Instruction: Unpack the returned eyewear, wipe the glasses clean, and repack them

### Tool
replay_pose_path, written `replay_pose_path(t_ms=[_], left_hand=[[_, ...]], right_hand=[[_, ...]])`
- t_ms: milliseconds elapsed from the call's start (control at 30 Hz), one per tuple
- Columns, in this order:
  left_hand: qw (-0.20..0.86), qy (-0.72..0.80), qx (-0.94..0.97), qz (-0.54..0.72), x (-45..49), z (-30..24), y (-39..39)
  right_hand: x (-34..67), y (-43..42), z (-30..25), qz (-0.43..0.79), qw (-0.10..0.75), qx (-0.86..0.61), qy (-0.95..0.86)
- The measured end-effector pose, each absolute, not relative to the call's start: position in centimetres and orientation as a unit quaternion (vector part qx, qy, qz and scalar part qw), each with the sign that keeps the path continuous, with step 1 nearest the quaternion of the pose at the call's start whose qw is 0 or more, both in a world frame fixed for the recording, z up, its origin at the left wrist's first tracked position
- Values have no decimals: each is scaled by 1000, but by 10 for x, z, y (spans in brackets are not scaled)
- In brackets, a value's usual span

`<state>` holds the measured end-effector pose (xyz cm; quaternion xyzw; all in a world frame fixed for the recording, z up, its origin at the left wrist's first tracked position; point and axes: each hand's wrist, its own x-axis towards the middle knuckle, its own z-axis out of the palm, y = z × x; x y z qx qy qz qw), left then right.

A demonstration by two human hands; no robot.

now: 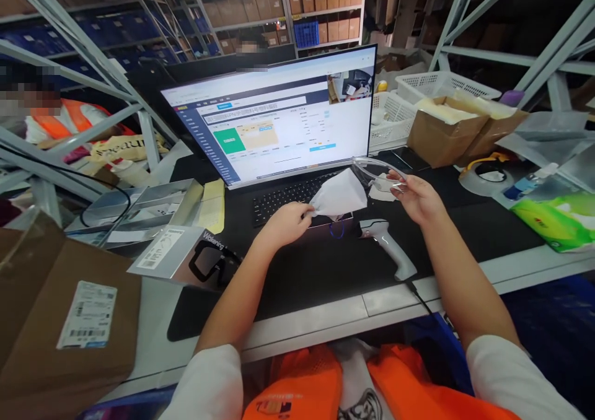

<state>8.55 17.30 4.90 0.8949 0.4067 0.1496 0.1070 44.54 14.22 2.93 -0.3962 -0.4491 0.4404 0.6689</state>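
Note:
My left hand [289, 223] pinches the corner of a white cloth-like pouch [343, 196], held above the keyboard [274, 204]. In my right hand [417, 198] is a pair of clear glasses [382, 167], gripped between thumb and fingers; its far end reaches left over the top of the pouch. A small whitish piece [382, 188] shows just behind the right fingers, its kind unclear. Between my forearms a grey barcode scanner [389, 248] lies on the black desk mat [307, 284]. A thin purple loop [336, 229] hangs below the pouch.
A monitor [279, 122] stands behind the keyboard. At left are a printed box [186, 256], yellow notes [214, 206] and a large carton [41, 308]. To the right sit open cartons [446, 132], white baskets [395, 119], a tape roll [488, 175] and a green packet [558, 218].

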Motion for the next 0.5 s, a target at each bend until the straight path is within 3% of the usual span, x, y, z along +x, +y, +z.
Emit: replay_pose_path(t_ms=[233, 500], left_hand=[[-2, 445, 894, 51, 120, 57, 171], [55, 451, 889, 53, 111, 52, 184]], right_hand=[[432, 140, 26, 405, 658, -394, -498], [416, 122, 34, 254, 619, -378, -640]])
